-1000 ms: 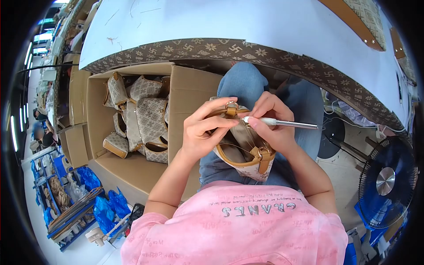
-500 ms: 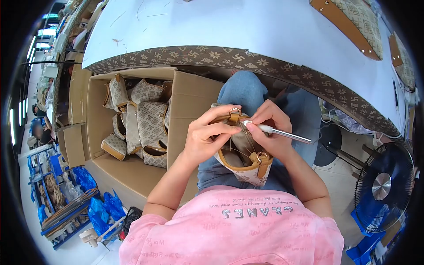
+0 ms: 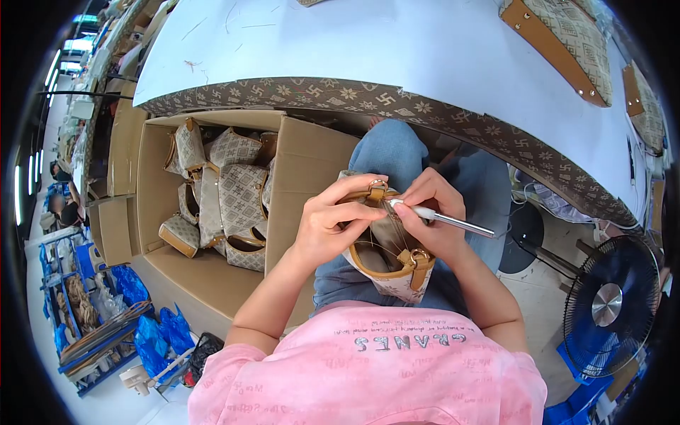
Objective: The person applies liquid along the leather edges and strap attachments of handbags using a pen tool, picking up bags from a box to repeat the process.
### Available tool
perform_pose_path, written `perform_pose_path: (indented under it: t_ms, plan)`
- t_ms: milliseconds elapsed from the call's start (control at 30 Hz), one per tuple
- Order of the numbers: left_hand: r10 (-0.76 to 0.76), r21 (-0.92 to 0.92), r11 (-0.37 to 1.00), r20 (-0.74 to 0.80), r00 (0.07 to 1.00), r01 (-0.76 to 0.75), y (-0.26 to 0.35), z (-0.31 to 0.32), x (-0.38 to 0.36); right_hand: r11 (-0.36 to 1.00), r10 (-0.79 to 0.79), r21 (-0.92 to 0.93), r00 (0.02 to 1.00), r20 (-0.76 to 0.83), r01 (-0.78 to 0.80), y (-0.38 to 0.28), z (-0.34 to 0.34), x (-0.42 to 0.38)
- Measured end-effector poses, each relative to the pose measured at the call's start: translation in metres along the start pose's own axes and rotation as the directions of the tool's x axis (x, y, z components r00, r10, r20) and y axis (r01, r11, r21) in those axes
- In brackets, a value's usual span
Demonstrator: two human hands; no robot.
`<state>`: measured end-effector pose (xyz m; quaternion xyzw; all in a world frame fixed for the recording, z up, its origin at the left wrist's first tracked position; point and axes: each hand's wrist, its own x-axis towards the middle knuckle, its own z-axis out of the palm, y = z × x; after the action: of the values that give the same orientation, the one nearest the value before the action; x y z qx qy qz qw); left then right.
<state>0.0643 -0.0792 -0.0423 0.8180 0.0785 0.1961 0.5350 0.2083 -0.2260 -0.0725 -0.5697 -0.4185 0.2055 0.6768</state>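
A small patterned handbag (image 3: 398,289) with tan trim rests open on my lap, its mouth facing up. My left hand (image 3: 333,219) pinches its far rim beside a tan tab with a metal ring (image 3: 378,185). In my right hand (image 3: 435,212) is a pen-like tool (image 3: 453,221) with a white front part and a silver shaft. Its front end points at the rim, close to my left fingertips; the exact tip is too small to make out. Loose threads hang across the bag's mouth. A second ringed tab (image 3: 419,258) sits on the near rim.
A cardboard box (image 3: 301,152) to the left holds several similar bags (image 3: 241,191). Ahead is a white-topped table (image 3: 340,53) with a patterned edge and more bags (image 3: 567,49). At the right stands a black fan (image 3: 608,304). Another person (image 3: 67,209) is far left.
The view has shifted slightly. The silver end of the tool has dipped a little toward me, while both hands keep nearly the same hold on the bag and tool.
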Motion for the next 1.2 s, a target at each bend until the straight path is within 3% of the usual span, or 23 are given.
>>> perform_pose_path:
  t_ms: [367, 467, 633, 733, 767, 833, 900, 1033, 1133, 1200]
  plan:
    - [0.022, -0.002, 1.0, 0.004, 1.0, -0.022, 0.001, 0.0, 0.0, 1.0, 0.017, -0.005, 0.999, 0.03, -0.017, 0.0, -0.001, -0.003]
    - [0.049, 0.044, 0.998, -0.028, 0.998, -0.048, 0.004, -0.009, 0.005, 0.961, 0.045, 0.275, 0.999, -0.021, -0.037, 0.001, -0.001, -0.006]
    - [0.135, 0.103, 0.986, -0.053, 0.989, -0.129, -0.017, -0.032, 0.027, 0.931, 0.103, 0.337, 0.987, 0.126, -0.14, -0.019, -0.026, -0.015]
    - [0.233, 0.227, 0.955, -0.174, 0.957, -0.191, -0.01, -0.034, 0.042, 0.981, -0.186, -0.013, 0.96, 0.212, 0.193, -0.017, -0.025, -0.017]
    - [0.235, 0.225, 0.955, -0.171, 0.957, -0.195, -0.003, -0.035, 0.038, 0.981, -0.186, -0.016, 0.96, 0.209, 0.194, -0.018, -0.026, -0.018]
    - [0.322, 0.443, 0.842, 0.046, 0.946, -0.308, 0.021, -0.037, 0.011, 0.986, -0.152, -0.024, 0.958, 0.243, 0.163, -0.02, -0.025, -0.024]
    - [0.158, 0.508, 0.833, 0.163, 0.974, -0.22, 0.047, -0.016, -0.006, 0.989, -0.133, -0.02, 0.957, 0.257, 0.143, -0.02, -0.023, -0.028]
    - [0.048, 0.503, 0.837, 0.33, 0.943, -0.218, 0.046, -0.01, -0.023, 0.997, -0.077, 0.005, 0.968, 0.239, 0.078, -0.02, -0.014, -0.032]
    - [0.079, 0.488, 0.834, 0.357, 0.931, -0.258, 0.041, -0.012, -0.018, 0.994, 0.085, 0.047, 0.971, 0.224, -0.098, -0.029, -0.009, -0.031]
    - [0.091, 0.51, 0.817, 0.349, 0.933, -0.27, 0.041, -0.015, -0.014, 0.994, 0.076, 0.057, 0.973, 0.218, -0.091, -0.026, -0.008, -0.034]
